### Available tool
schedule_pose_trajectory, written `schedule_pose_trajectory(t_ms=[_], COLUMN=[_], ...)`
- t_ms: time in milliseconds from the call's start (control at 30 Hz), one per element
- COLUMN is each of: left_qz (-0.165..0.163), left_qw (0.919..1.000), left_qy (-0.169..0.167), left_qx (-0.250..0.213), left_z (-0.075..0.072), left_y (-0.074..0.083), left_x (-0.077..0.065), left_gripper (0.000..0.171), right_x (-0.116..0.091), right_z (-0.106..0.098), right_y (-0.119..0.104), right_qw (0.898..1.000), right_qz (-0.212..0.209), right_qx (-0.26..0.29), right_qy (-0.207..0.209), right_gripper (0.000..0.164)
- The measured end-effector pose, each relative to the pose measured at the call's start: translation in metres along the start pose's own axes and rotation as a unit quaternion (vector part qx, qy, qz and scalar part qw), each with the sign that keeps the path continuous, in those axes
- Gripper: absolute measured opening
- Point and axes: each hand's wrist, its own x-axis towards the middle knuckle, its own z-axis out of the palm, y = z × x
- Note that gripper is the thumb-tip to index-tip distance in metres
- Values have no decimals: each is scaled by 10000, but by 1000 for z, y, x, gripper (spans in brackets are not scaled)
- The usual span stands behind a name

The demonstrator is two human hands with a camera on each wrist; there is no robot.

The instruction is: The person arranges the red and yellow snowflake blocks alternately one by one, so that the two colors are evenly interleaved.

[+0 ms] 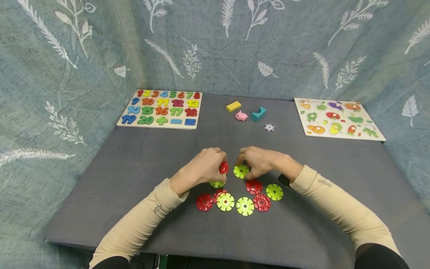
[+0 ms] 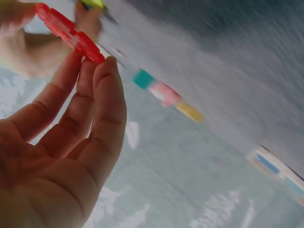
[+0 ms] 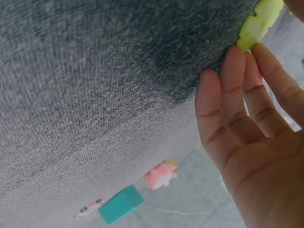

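Holding a red disc by its rim near the middle of the frame is the left hand; just to its right, we find the right hand pinching a lime-green disc. A narrow strip of worktop parts the two. Below them we see loose discs, red and lime-green, some overlapping, and a broad grey stretch between these and the front edge at the frame's bottom. Toward the upper middle, near the back edge, we note a yellow block, a pink pig, a teal block and a chip. A number board lies at upper left, a vegetable board at upper right, with patterned cloth behind.
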Motion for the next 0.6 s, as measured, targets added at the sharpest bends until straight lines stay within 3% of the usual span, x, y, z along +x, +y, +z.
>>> schedule_pose_trajectory(t_ms=[300, 600], left_qz=[-798, -1886], left_qw=[9968, 9818], left_qy=[73, 13], left_qx=[-42, -239], left_z=[-7, -16], left_y=[-55, -103], left_x=[1, -4], left_gripper=[34, 35], right_x=[-1, -2], right_z=[2, 3], right_y=[0, 0], right_qw=[9999, 9998], right_qz=[-97, -93], right_qx=[-16, -2], right_qy=[61, 157], right_gripper=[45, 44])
